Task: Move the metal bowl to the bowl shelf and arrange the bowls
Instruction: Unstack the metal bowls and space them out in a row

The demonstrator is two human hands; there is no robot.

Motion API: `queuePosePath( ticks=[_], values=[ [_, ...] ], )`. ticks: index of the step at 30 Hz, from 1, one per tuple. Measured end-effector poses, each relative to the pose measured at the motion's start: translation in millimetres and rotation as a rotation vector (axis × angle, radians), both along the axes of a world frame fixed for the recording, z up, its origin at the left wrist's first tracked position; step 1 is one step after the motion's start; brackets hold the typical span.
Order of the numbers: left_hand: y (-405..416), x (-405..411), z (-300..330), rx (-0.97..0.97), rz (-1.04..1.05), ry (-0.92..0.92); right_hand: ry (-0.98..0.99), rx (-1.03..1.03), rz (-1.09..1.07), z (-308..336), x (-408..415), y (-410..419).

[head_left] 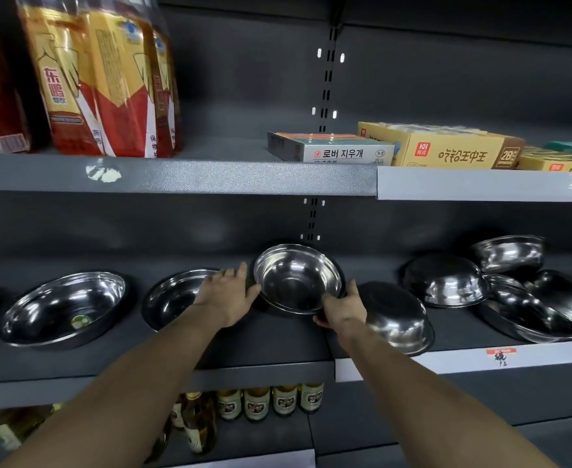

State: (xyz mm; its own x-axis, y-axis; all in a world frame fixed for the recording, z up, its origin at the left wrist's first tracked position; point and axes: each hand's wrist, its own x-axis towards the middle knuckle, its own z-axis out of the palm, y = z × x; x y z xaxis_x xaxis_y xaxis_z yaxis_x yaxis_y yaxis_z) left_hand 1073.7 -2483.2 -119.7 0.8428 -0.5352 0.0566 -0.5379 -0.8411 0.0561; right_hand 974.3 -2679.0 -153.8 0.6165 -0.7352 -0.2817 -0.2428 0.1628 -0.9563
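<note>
a: what was hidden in the head view?
b: the right hand (340,307) had its fingers under the bowl (298,280), out of sight.
a: and the hands?
b: right gripped the near rim; left hand (229,293) lay spread flat beside it.
a: the bowl?
b: shiny steel, tilted toward the camera, mid-shelf (261,349) between other bowls.

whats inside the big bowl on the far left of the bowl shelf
The far-left bowl sits upright and holds only a small round green-and-white sticker on its bottom, plus light reflections. The print on the sticker is too small to read. Whatever lies under the bowl is hidden by it.
</note>
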Motion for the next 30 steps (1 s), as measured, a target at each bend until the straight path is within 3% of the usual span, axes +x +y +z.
queuePosePath(
  ticks=[6,16,30],
  values=[
    [28.7,10.0,8.8,0.029,0.08,-0.021,0.058,-0.103,0.024,4.6,6.9,6.0],
    [88.7,21.1,23.7,0.038,0.208,-0.034,-0.103,-0.086,0.026,13.8,41.4,51.4],
    [144.4,22.9,16.4,0.019,0.291,0.005,-0.084,-0.012,0.285,10.3,63.3,129.6]
  ],
)
